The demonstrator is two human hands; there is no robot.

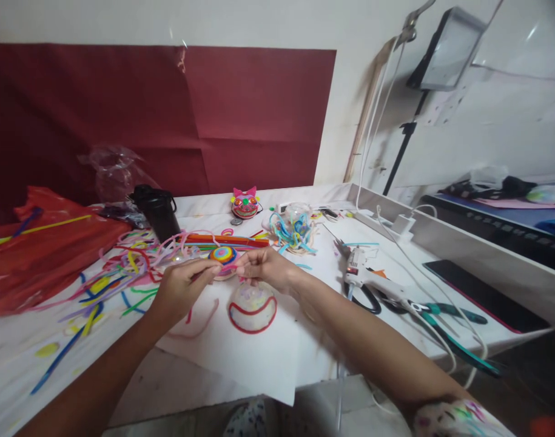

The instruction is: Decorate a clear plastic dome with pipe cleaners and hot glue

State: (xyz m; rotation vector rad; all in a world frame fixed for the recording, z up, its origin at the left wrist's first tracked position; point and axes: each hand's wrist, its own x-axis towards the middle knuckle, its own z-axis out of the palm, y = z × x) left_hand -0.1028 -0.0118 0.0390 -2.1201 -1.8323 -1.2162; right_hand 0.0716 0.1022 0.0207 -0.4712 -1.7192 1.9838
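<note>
Over the middle of the table, my left hand [181, 288] and my right hand [265, 267] pinch a short pink pipe cleaner [232, 266] between them, fingertips almost meeting. Right behind it sits a round disc of coiled rainbow-coloured strips [223, 254], partly covered by my fingers. Just below my right hand, a clear rounded plastic piece [252, 294] lies on a white sheet of paper [241, 370]. A red crescent outline [253, 331] runs along its lower part. A loose pale pink strip [199, 334] curves on the paper below my left hand.
Loose coloured pipe cleaners [99, 297], a red plastic bag [54, 243] and a black bottle [156, 212] are on the left. A small decorated animal face [245, 204] stands at the back. On the right lie a glue gun [372, 278], teal-handled pliers [454, 340] and a black flat device [486, 295].
</note>
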